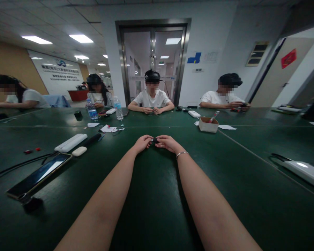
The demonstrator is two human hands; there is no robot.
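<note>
Both my arms stretch forward over the dark green table. Between my fingertips is a small black object with a light-coloured end at its left; its exact kind is too small to tell. My left hand pinches the light end. Closed round the black part is my right hand, with a silver bracelet at the wrist. The two hands are close together, just above the tabletop, joined only by the small object.
Left lie a phone, a white power bank, a white case and cables. Farther off are bottles, paper scraps and a small box. A white device lies right. Several people sit across the table.
</note>
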